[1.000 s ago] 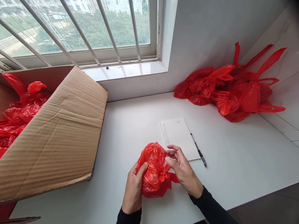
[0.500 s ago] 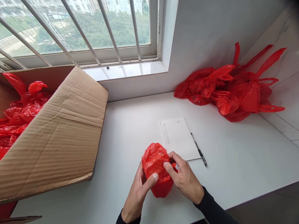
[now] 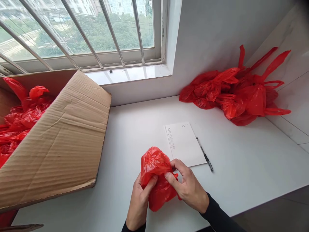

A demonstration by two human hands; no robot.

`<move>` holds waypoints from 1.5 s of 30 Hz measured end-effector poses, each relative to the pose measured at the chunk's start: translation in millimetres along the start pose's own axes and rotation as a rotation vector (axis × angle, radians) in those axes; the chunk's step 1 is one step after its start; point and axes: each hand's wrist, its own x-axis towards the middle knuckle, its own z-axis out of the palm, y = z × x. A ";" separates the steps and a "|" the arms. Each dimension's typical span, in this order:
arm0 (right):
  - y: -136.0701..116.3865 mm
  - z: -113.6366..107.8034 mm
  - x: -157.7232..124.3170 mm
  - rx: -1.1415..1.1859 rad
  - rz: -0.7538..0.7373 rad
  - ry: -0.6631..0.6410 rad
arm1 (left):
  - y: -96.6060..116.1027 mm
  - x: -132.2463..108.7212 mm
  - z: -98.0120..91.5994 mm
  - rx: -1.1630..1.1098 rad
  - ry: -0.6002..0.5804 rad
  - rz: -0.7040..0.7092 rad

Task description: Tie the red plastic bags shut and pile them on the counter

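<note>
Between my two hands, above the near part of the white table, is a crumpled red plastic bag (image 3: 156, 164). My left hand (image 3: 140, 199) grips its left side, the thumb pressed into a fold and the other fingers behind it. On the right edge, my right hand (image 3: 188, 183) pinches the film between thumb and index finger. A small twisted end of red plastic sticks out by the right thumb. Whether anything is inside the bag, I cannot tell. Just beyond my hands lies an open notebook page (image 3: 185, 145) with a handwritten column, and a black pen (image 3: 205, 154) beside it.
At the left, a large cardboard box (image 3: 60, 138) holds many red plastic bags (image 3: 29, 112). Another heap of red bags (image 3: 236, 96) rests against the wall at the back right. A barred window (image 3: 101, 32) with a white sill (image 3: 135, 73) is behind the white table (image 3: 130, 129).
The bag has shifted slightly left and its lower part hangs looser. My left thumb has moved from the front face into a fold. The right hand still pinches the right edge.
</note>
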 end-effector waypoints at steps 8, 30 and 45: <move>0.2 -3.0 -3.9 0.100 -0.015 -0.078 | 4.3 -1.0 0.8 -0.001 -0.029 0.093; 7.6 -7.4 7.6 0.617 0.123 -0.010 | -18.5 2.2 -17.3 -0.254 0.065 -0.062; -5.0 0.5 0.3 -0.089 -0.076 0.137 | -10.9 -1.6 -7.4 0.173 0.002 0.080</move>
